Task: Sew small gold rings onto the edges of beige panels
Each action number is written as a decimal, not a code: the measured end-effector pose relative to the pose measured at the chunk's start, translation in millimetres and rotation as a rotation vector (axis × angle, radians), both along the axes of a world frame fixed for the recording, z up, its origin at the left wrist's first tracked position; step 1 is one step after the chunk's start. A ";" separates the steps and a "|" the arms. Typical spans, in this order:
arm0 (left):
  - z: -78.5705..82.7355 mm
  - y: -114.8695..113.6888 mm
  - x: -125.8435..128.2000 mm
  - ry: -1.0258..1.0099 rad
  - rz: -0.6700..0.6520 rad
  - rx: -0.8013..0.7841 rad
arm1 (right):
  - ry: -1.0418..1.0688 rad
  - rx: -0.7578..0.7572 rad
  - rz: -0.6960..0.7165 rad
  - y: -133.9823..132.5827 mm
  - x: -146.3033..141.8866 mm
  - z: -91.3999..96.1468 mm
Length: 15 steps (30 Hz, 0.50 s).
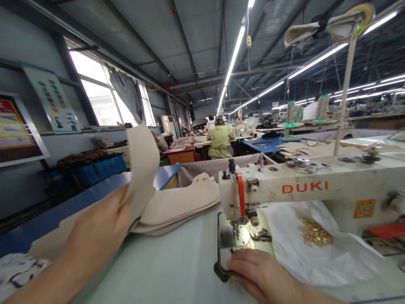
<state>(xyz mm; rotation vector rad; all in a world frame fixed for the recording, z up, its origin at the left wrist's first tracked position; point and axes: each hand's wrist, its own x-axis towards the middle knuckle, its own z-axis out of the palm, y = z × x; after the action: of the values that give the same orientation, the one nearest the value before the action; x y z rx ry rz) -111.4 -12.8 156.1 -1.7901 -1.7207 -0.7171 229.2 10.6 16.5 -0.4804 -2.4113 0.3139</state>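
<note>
Left hand (95, 226) is gripping a curved beige cut piece (143, 169), raised upright off the table, its top bending over. Just beside it, a fanned stack of matching beige pieces (177, 209) lies on the pale tabletop (148, 270), several layers thick, near the DUKI sewing machine head (284, 185). Right hand (262, 274) sits at the front of the machine's chrome plate (228, 236), fingers curled just below the needle area. Whether it pinches anything, can't tell — the hand blocks the spot. No stitched piece is visible at the needle. To the right, a white plastic sheet (319, 261) holds a heap of small brass fittings (314, 230). Farther off, a co-worker in a green top (220, 141) sits at another bench.
</note>
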 end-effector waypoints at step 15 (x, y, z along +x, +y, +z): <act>-95.1 128.0 68.9 -0.035 0.091 -0.568 | -0.066 0.054 -0.063 32.9 -3.3 -31.5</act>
<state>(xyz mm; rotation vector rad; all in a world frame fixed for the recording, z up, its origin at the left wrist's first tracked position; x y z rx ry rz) -42.4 115.2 61.0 -2.0424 -2.1660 -0.2261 225.9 43.4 -15.0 -0.5497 -2.4559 0.2084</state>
